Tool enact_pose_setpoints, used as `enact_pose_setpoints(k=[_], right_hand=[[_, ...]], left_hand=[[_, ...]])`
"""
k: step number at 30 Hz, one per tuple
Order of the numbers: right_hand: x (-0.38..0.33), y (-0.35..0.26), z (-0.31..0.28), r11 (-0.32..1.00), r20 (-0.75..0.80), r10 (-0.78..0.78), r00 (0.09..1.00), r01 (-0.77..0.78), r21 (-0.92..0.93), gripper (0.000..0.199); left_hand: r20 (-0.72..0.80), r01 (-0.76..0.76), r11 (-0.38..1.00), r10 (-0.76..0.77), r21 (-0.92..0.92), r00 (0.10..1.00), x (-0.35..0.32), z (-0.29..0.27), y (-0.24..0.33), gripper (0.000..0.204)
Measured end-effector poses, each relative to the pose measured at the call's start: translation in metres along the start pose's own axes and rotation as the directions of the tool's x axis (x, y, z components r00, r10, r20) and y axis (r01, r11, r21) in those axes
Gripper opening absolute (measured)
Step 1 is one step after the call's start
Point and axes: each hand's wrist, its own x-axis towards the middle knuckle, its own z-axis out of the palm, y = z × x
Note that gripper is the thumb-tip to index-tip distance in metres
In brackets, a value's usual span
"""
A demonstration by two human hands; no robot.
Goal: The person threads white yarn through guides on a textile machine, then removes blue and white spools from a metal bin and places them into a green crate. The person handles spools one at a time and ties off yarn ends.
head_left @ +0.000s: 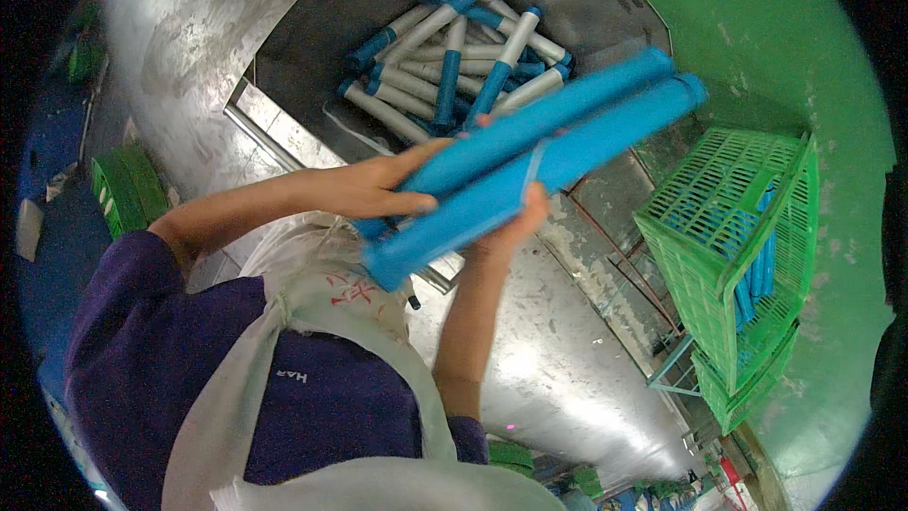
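Note:
I hold two long blue tubes side by side, tilted up to the right, above a metal bin. My left hand [374,187] grips the near end of the upper blue tube [567,104], with its fingers laid along it. My right hand [511,227] holds the lower blue tube [605,137] from beneath, thumb pressed on its side. A thin pale band [532,168] crosses the lower tube. Beyond the tubes, the dark metal bin [312,47] holds several shorter tubes [454,47], part blue and part white, lying in a loose heap.
A curved steel surface [558,350] surrounds the bin. Stacked green plastic crates [728,227] at the right hold several blue tubes [757,270]. The floor [804,57] is green. More green crates [128,185] stand at the left. I wear a purple shirt and a white apron [312,312].

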Motion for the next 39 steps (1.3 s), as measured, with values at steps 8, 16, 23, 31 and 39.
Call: enact_pose_setpoints(k=[8, 16, 23, 31, 39], right_hand=[[-0.057, -0.203, 0.009, 0.085, 0.318, -0.612, 0.724, 0.460, -0.884, 0.075], [-0.131, -0.384, -0.014, -0.300, 0.193, -0.948, 0.252, -0.513, -0.804, 0.041], [-0.231, -0.065, -0.050, -0.165, -0.502, 0.442, 0.743, -0.483, -0.860, 0.026], [-0.284, 0.004, 0.004, 0.059, -0.777, 0.575, 0.257, -0.960, -0.273, 0.028], [-0.291, 0.017, -0.020, 0.056, -0.781, 0.558, 0.279, -0.952, -0.300, 0.026]], left_hand=[[0.161, -0.035, 0.978, 0.069, -0.206, 0.985, 0.039, 0.012, -0.019, 0.060], [-0.207, 0.238, 0.277, -0.136, 0.931, 0.969, 0.031, -0.115, -0.185, 0.061], [0.171, -0.064, 0.298, -0.347, 0.953, 0.922, 0.126, -0.126, -0.239, 0.051], [0.442, -0.436, -0.096, 0.327, 0.895, 0.835, 0.296, -0.086, -0.298, 0.061], [0.456, -0.450, -0.122, 0.028, 0.885, 0.890, 0.342, -0.099, -0.280, 0.051]])
